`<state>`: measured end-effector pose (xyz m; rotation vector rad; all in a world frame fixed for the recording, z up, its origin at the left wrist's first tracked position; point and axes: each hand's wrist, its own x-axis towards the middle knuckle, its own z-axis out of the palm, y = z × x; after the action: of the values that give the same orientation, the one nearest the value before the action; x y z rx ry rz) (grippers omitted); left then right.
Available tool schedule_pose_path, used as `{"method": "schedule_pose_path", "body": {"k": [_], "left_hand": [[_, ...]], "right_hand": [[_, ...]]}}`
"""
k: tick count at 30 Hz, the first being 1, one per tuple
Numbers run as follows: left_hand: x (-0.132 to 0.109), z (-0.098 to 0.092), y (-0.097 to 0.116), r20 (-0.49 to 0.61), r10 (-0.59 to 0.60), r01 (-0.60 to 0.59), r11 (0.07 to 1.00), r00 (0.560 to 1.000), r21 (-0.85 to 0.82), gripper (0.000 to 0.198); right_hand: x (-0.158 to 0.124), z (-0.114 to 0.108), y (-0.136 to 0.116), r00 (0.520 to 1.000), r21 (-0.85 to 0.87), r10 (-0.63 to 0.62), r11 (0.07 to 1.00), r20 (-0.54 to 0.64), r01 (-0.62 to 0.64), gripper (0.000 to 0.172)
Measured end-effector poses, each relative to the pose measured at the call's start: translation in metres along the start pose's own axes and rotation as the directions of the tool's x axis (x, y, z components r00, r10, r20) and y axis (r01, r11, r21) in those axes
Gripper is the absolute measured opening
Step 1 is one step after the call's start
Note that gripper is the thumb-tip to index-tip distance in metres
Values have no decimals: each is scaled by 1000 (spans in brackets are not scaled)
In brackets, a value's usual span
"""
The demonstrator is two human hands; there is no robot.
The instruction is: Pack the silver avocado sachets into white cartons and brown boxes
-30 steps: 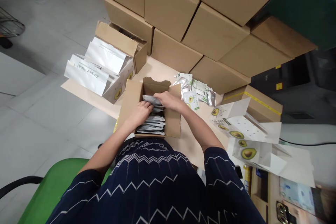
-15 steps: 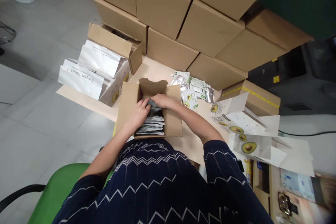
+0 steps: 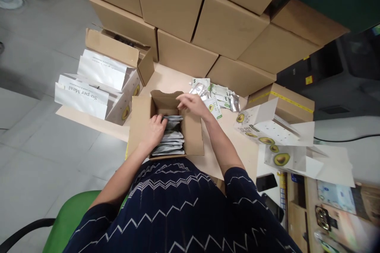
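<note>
An open cardboard box (image 3: 194, 136) stands on the table in front of my body, its side flaps folded outward. Inside it a row of silvery flat pouches (image 3: 169, 141) is packed on edge. My left hand (image 3: 156, 129) reaches in over the left side, fingers bent around the end of the rear pouches (image 3: 173, 118). Over the box's right rear corner hovers my right hand (image 3: 192, 104), fingers loosely bent and apart, with nothing visible in them. Just beyond it lies a loose pile of white, green and silver pouches (image 3: 221, 97).
Stacked cardboard boxes (image 3: 175, 4) form a wall behind the table. At left stand white printed cartons (image 3: 86, 97) and another open cardboard box (image 3: 111, 45). More avocado-printed cartons (image 3: 261, 130) are at right, with a phone (image 3: 266, 182) below them. A green chair (image 3: 71, 213) is behind me.
My right hand has lifted off the pouches and moved right, over the box's edge. My left hand has slid slightly down and stays at the pouches. The view has shifted a little.
</note>
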<state>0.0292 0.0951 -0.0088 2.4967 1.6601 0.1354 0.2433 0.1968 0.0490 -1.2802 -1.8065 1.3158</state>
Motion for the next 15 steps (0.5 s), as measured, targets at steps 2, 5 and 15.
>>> {"method": "schedule_pose_path", "body": {"k": [2,5,15], "left_hand": [[0,1,0,-8,4,-4,1000,1000,17,38],[0,5,0,-32,18,-16,999,999,41,38],[-2,12,-3,-74,26,-24,999,997,30,37]], "right_hand": [[1,-21,22,932,166,72,986,-356,-13,41],[4,-51,65,704,141,244,969,-668,-202,45],[-20,-28,151,590,-263,559,557,-583,-788,103]]}}
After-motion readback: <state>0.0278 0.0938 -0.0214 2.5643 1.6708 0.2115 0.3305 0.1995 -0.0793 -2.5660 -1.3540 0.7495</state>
